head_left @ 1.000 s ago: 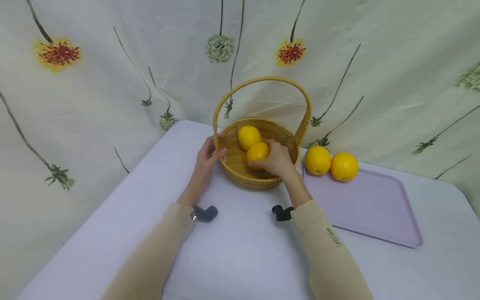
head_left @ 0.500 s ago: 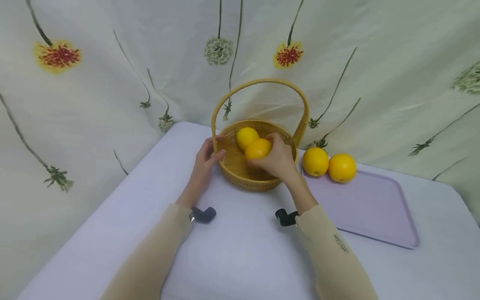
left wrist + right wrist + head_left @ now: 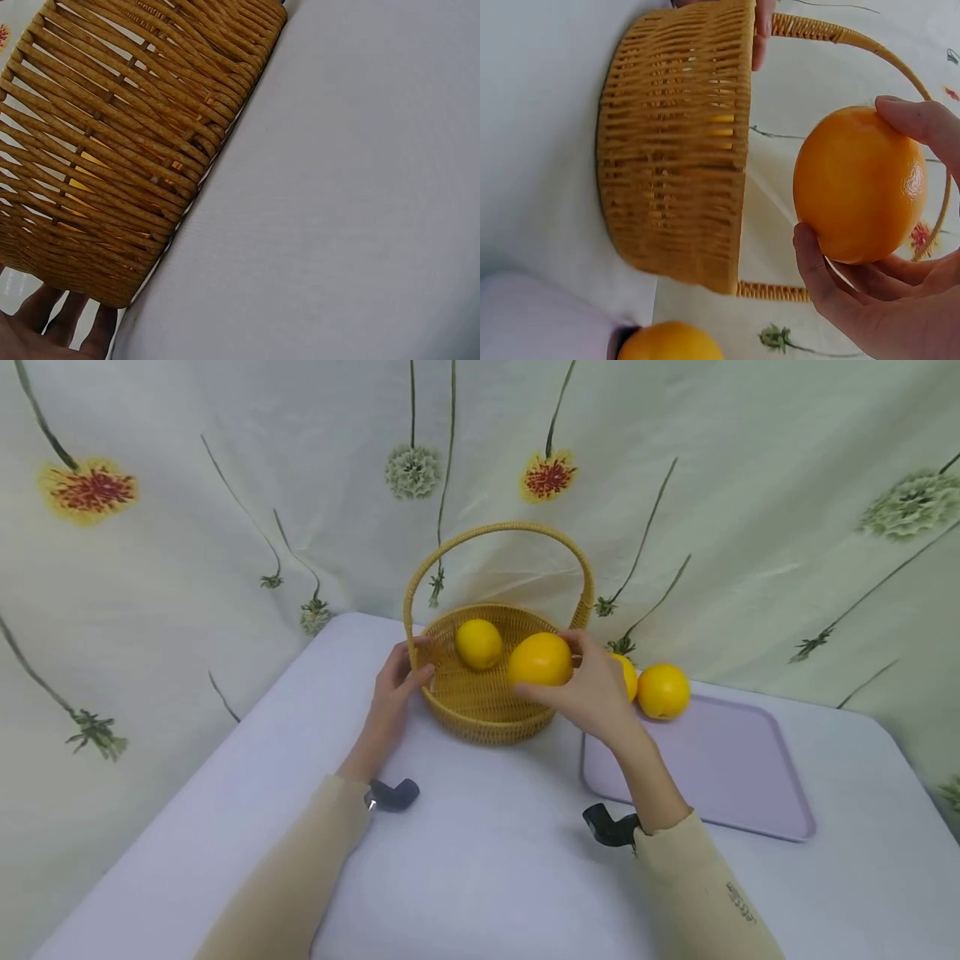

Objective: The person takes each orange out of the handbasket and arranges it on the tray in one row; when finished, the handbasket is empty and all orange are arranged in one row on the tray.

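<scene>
My right hand grips an orange between thumb and fingers. In the right wrist view this orange is held clear of the wicker basket, above its rim. A second orange lies inside the basket, towards the back left. My left hand holds the basket's left side near the foot of its tall handle, thumb at the rim. In the left wrist view the fingers lie against the woven wall, and the rest of that hand is cut off.
A lilac tray lies right of the basket. On its back left part sit two oranges, one in full view and the other partly behind my right hand. A flower-printed cloth hangs behind the white table.
My right hand has lifted the orange from inside the basket and drawn it up and to the right. My left hand keeps its hold on the basket. The head view has shifted slightly.
</scene>
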Tool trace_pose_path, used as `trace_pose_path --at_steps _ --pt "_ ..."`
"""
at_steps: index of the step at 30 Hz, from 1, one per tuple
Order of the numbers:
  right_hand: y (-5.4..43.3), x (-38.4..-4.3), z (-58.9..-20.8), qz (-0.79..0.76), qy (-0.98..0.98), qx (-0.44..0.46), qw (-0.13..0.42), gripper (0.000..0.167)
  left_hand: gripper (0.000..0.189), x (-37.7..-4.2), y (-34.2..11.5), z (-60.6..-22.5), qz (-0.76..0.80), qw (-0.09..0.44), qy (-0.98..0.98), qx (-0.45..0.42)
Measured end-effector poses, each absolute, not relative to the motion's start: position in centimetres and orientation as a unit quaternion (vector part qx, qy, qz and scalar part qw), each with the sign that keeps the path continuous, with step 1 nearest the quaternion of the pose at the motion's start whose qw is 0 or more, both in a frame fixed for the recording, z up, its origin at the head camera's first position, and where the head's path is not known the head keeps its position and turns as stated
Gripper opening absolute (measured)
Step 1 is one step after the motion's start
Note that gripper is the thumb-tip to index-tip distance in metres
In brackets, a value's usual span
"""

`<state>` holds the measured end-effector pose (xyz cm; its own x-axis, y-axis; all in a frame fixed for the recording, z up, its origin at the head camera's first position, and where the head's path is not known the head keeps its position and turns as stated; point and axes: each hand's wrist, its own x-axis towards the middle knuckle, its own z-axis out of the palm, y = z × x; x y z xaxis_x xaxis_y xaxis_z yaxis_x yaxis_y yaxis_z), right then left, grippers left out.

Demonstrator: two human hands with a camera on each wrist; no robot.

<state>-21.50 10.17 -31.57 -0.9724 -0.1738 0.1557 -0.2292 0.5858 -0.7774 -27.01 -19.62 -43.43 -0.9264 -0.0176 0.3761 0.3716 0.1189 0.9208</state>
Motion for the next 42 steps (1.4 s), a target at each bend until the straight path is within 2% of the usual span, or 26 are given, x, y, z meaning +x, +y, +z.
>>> trace_pose_path --at_steps 9,19,34,38,42 --pt "14.9 -20.1 -32.4 0.453 -0.884 0.103 0.054 0.091 0.046 -27.2 -19.7 -43.7 -0.643 0.147 -0.742 -0.12" --pt "20.1 -20.3 -32.6 0.452 -0.889 0.02 0.074 0.094 0.044 -27.0 -19.8 -44.1 -0.636 0.145 -0.749 -0.114" --pt "26.1 -21.2 -34.1 0.457 -0.87 -0.118 0.144 0.091 0.047 -27.6 -19.9 -44.1 -0.641 0.14 -0.745 -0.118" --pt "27.2 -21.5 -35.1 0.454 -0.87 -0.13 0.14 0.091 0.049 -27.4 -19.8 -44.0 -0.638 0.137 -0.749 -0.114" --pt "28.4 -21.9 -36.5 0.445 -0.879 -0.133 0.105 0.092 0.047 -27.5 -19.8 -44.0 -0.639 0.133 -0.75 -0.107"
